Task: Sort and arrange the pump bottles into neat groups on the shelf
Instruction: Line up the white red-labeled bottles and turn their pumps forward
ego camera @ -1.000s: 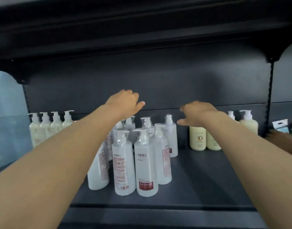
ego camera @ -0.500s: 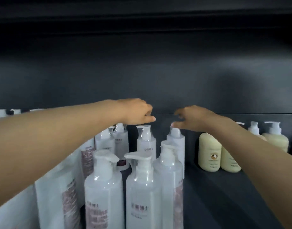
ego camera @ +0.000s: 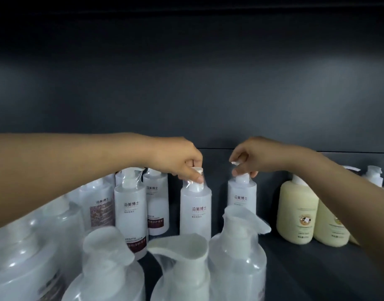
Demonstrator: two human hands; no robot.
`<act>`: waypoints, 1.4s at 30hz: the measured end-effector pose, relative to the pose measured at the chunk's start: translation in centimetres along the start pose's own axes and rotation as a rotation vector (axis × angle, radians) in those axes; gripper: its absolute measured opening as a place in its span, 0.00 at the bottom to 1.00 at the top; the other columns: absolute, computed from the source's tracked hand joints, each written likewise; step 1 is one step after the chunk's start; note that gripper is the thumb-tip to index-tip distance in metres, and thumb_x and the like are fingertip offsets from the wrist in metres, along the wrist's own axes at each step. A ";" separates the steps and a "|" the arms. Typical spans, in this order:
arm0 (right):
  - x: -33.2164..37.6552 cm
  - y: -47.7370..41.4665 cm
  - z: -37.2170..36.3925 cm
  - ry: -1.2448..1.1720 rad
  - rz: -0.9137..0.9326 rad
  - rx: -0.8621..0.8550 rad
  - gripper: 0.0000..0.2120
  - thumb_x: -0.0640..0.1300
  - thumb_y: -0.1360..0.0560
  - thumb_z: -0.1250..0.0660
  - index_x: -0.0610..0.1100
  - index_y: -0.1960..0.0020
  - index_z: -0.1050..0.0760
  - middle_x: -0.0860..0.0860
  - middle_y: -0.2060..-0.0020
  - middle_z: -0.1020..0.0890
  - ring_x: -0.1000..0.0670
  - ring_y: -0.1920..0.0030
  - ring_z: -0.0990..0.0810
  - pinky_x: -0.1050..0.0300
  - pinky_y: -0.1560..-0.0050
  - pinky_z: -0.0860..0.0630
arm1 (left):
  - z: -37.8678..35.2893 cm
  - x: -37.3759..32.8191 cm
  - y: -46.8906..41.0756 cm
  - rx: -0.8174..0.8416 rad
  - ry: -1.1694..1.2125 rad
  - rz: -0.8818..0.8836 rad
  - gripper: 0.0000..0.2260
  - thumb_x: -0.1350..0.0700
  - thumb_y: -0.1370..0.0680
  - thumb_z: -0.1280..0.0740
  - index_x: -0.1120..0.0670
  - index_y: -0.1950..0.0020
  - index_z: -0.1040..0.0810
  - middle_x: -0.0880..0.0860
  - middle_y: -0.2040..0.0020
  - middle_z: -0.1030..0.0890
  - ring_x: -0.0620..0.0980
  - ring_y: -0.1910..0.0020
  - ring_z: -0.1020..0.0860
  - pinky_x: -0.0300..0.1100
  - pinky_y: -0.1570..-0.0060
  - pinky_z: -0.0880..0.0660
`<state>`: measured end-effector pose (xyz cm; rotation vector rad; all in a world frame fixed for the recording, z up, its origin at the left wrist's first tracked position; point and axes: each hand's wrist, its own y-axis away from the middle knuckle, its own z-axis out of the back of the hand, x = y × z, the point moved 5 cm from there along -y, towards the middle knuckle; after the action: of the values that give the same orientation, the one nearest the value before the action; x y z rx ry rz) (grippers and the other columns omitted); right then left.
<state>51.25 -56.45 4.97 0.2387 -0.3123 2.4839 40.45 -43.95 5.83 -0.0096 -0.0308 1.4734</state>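
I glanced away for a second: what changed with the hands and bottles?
Both hands dropped from hovering onto pumps: the left hand grips the centre white bottle by its pump, the right hand pinches the neighbouring white bottle likewise. The cream bottles stayed put.

Left hand (ego camera: 182, 161), right hand (ego camera: 259, 158) atop 2 pump bottles (ego camera: 195, 210) (ego camera: 242, 195)

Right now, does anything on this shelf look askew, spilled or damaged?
Nothing spilled or visibly damaged. The white pump bottles stand in a loose, uneven cluster: one bottle at the left shows its back label while neighbours face front, and the near pump nozzles point opposite ways. The cream bottles look aligned.
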 end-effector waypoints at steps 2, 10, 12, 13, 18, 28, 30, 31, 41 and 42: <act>-0.2 -0.5 -0.1 -0.054 0.031 0.001 0.13 0.44 0.29 0.28 0.44 0.45 0.22 0.58 0.60 0.21 0.50 0.65 0.17 0.59 0.56 0.22 | -0.1 0.4 -0.2 0.008 0.048 0.011 0.13 0.48 0.24 0.34 0.58 0.50 0.22 0.49 0.60 0.18 0.47 0.62 0.22 0.30 0.65 0.29; -0.4 -3.9 -1.1 -0.164 0.134 0.025 0.12 0.39 0.28 0.29 0.41 0.46 0.21 0.53 0.60 0.18 0.44 0.56 0.16 0.53 0.53 0.19 | 0.7 3.0 -2.6 0.009 -0.023 0.104 0.10 0.48 0.23 0.35 0.55 0.54 0.25 0.47 0.59 0.18 0.41 0.67 0.25 0.27 0.69 0.31; -0.1 -4.2 -1.3 -0.196 0.149 0.009 0.11 0.40 0.29 0.29 0.41 0.46 0.21 0.53 0.59 0.17 0.44 0.55 0.16 0.52 0.51 0.19 | 0.9 3.6 -3.2 0.005 -0.076 0.105 0.10 0.48 0.23 0.35 0.56 0.53 0.24 0.49 0.55 0.17 0.38 0.68 0.27 0.26 0.69 0.33; 0.2 -4.4 -1.4 -0.208 0.153 -0.001 0.11 0.40 0.29 0.29 0.41 0.47 0.20 0.53 0.60 0.17 0.45 0.56 0.16 0.53 0.52 0.19 | 1.0 3.9 -3.4 0.003 -0.105 0.105 0.11 0.48 0.23 0.35 0.56 0.52 0.24 0.50 0.55 0.18 0.37 0.67 0.28 0.27 0.69 0.33; 1.4 -4.9 -2.0 -0.245 0.148 -0.086 0.11 0.42 0.30 0.28 0.42 0.48 0.20 0.54 0.61 0.19 0.55 0.64 0.20 0.67 0.61 0.23 | 0.5 5.0 -4.2 0.053 -0.224 0.075 0.13 0.48 0.23 0.35 0.57 0.49 0.23 0.43 0.62 0.25 0.39 0.66 0.30 0.29 0.66 0.35; 2.4 -4.1 -2.8 -0.153 0.071 -0.105 0.15 0.47 0.29 0.29 0.46 0.43 0.22 0.54 0.52 0.20 0.56 0.55 0.22 0.64 0.54 0.26 | -0.4 5.7 -5.1 0.032 -0.264 -0.041 0.10 0.47 0.23 0.35 0.54 0.52 0.28 0.50 0.52 0.23 0.48 0.55 0.29 0.40 0.57 0.32; 2.4 -3.7 -2.6 -0.127 0.049 -0.090 0.15 0.45 0.29 0.29 0.43 0.43 0.22 0.48 0.50 0.18 0.48 0.52 0.20 0.56 0.50 0.24 | -0.6 5.8 -5.0 0.004 -0.260 -0.077 0.11 0.48 0.24 0.34 0.54 0.55 0.30 0.50 0.55 0.25 0.49 0.56 0.28 0.40 0.59 0.33; 2.6 -3.6 -2.6 -0.107 0.041 -0.105 0.14 0.44 0.29 0.30 0.43 0.44 0.22 0.46 0.50 0.18 0.47 0.51 0.19 0.55 0.50 0.24 | -0.7 5.9 -5.1 -0.008 -0.269 -0.091 0.11 0.48 0.24 0.34 0.55 0.54 0.28 0.51 0.55 0.25 0.50 0.56 0.28 0.41 0.59 0.33; 3.5 -3.2 -3.1 -0.091 -0.046 -0.156 0.14 0.38 0.27 0.34 0.43 0.41 0.23 0.57 0.66 0.24 0.57 0.68 0.23 0.60 0.57 0.24 | -0.6 6.2 -5.6 0.015 -0.364 -0.064 0.17 0.48 0.23 0.36 0.60 0.43 0.25 0.55 0.46 0.20 0.54 0.48 0.24 0.41 0.58 0.32; 3.5 -3.2 -3.1 -0.092 -0.050 -0.162 0.14 0.38 0.27 0.35 0.42 0.42 0.23 0.56 0.66 0.24 0.57 0.68 0.23 0.59 0.58 0.24 | -0.6 6.1 -5.7 0.008 -0.364 -0.068 0.17 0.48 0.23 0.36 0.61 0.44 0.24 0.56 0.47 0.20 0.54 0.51 0.24 0.41 0.62 0.33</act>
<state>50.08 -51.14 3.37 0.2900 -0.5371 2.3872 46.74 -38.44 5.41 0.2641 -0.3183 1.3915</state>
